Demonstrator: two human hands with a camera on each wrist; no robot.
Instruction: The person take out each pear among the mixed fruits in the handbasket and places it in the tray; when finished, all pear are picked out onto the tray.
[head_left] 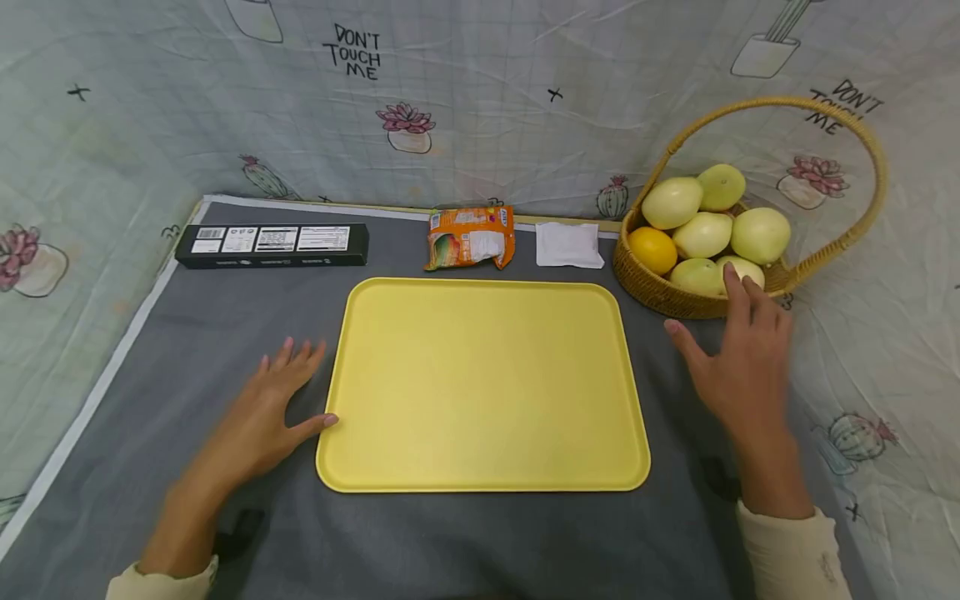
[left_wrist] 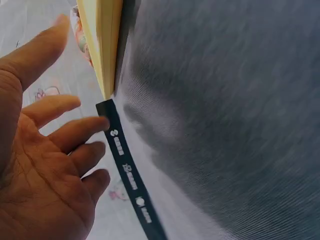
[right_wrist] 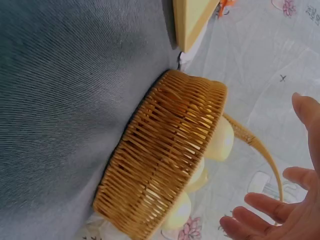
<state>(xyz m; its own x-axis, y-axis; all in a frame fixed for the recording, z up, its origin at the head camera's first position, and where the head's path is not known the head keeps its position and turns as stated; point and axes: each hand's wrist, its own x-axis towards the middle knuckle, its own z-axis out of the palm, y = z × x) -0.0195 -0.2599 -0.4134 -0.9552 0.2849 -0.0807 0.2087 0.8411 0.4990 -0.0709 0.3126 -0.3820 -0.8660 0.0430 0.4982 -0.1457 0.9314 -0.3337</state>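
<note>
My left hand point(head_left: 262, 417) is spread beside the yellow tray point(head_left: 480, 383), its thumb tip overlapping the tray's left rim in the head view. Nothing is in its grasp. My right hand point(head_left: 746, 358) reaches up at the front of a wicker basket point(head_left: 660, 296), fingers spread and holding nothing. Its fingertips overlap a pale green round fruit point(head_left: 742, 271) at the basket's near side in the head view. Several similar pale green fruits point(head_left: 761, 236) and one orange point(head_left: 652, 250) fill the basket. In the right wrist view the basket's woven side point(right_wrist: 160, 155) shows below the hand.
Behind the tray lie a long black box point(head_left: 272, 246) with white labels, an orange snack packet point(head_left: 471, 238) and a small white packet point(head_left: 568, 245). A grey cloth point(head_left: 480, 542) covers the table, and a printed curtain point(head_left: 480, 100) hangs round its back and sides.
</note>
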